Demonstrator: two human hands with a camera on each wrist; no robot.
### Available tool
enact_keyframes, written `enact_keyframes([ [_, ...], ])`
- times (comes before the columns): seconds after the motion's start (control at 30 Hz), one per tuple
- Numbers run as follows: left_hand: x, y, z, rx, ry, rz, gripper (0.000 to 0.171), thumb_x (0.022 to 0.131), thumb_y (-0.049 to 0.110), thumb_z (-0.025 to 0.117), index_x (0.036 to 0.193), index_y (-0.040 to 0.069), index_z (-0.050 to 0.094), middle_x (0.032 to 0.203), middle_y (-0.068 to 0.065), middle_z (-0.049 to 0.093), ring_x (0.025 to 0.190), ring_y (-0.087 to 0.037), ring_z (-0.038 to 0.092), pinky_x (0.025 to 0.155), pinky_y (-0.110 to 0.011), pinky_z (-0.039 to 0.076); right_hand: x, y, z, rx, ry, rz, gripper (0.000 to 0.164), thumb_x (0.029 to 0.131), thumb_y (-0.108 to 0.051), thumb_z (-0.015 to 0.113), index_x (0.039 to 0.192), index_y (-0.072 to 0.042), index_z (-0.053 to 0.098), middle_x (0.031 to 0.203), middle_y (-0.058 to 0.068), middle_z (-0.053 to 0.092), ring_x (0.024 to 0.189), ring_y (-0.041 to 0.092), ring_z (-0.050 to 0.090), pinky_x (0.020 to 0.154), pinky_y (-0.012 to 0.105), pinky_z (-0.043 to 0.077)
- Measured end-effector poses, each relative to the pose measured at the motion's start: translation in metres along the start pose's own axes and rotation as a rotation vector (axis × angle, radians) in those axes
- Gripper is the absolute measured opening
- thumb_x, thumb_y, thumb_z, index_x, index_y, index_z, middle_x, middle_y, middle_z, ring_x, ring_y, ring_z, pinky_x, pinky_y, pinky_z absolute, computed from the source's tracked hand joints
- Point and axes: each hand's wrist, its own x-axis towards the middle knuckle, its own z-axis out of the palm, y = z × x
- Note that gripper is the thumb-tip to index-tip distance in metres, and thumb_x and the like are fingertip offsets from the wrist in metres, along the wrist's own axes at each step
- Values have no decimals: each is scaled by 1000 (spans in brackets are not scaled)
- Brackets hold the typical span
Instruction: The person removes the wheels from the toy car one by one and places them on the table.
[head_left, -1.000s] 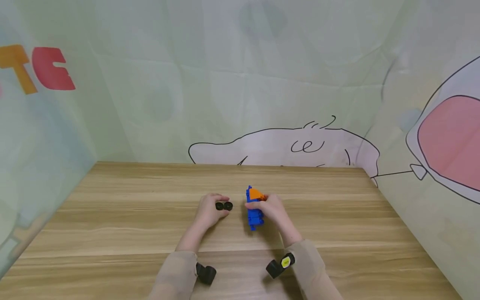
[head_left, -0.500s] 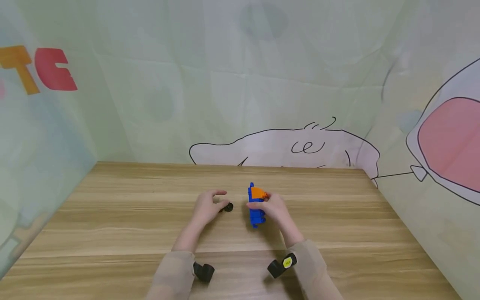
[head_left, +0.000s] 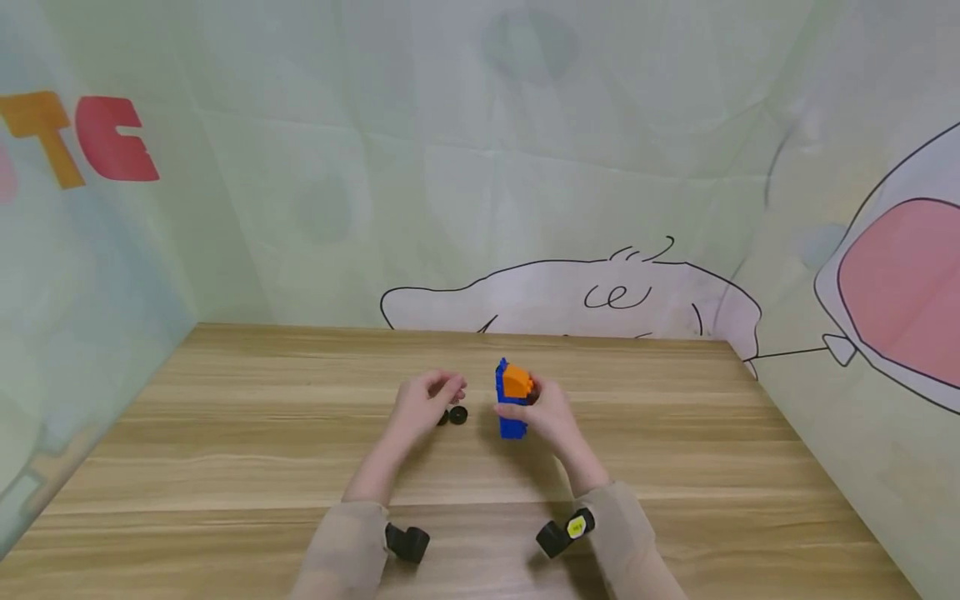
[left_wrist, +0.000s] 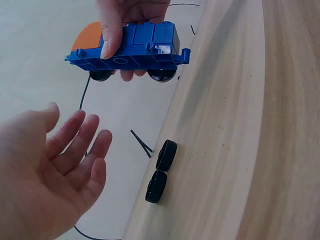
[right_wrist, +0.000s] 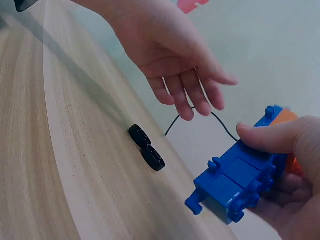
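Note:
My right hand [head_left: 551, 412] grips a blue toy train car [head_left: 513, 427] with an orange part [head_left: 517, 381] at its far end, thumb along one side and fingers round the other. In the left wrist view, black wheels [left_wrist: 162, 75] show along the car's lower edge. My left hand [head_left: 422, 406] holds nothing; its fingers [right_wrist: 187, 92] are loosely bent and spread, pointing toward the car. Two loose black wheels [head_left: 458, 415] lie side by side on the table, just below the left hand, which partly hides one in the head view.
The wood-grain table [head_left: 262, 467] reaches back to a printed cloth backdrop [head_left: 480, 167], with more cloth rising at both sides. Each forearm carries a black wrist camera [head_left: 408, 543] strapped over a beige sleeve [head_left: 348, 542].
My left hand, earlier around and then over the loose wheels, has moved up and away from them with its fingers turned rightward. The train car has tilted a little in my right hand.

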Motion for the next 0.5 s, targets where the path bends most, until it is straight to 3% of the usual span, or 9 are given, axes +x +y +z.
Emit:
enact_keyframes([
  [0.13, -1, 3, 2, -71, -77, 10, 34, 104, 19, 48, 104, -9, 67, 91, -20, 71, 84, -33, 69, 83, -41, 56, 1, 1, 1, 37, 0, -83, 60, 78, -7, 81, 132, -2, 54, 119, 16, 65, 108, 31, 63, 100, 49, 48],
  [0.23, -2, 4, 2, -50, -158, 13, 38, 104, 24, 47, 114, -9, 64, 102, -22, 71, 93, -35, 69, 88, -43, 54, 1, 2, 2, 99, -7, -155, 61, 75, 1, 80, 130, -2, 54, 119, 17, 65, 108, 32, 63, 100, 48, 48],
  [0.37, -3, 4, 3, -3, -276, 41, 43, 98, 24, 59, 131, -4, 56, 127, -21, 63, 113, -34, 63, 96, -44, 51, 1, 2, 2, 150, -25, -226, 62, 74, 7, 79, 130, -2, 54, 122, 18, 64, 112, 33, 62, 102, 49, 46],
  [0.5, -5, 4, 4, 19, -346, 83, 62, 87, 19, 75, 140, 2, 48, 142, -18, 53, 128, -35, 53, 104, -49, 44, -1, 0, 1, 157, -43, -251, 60, 76, 7, 78, 131, -2, 54, 127, 18, 62, 117, 35, 59, 105, 51, 43],
])
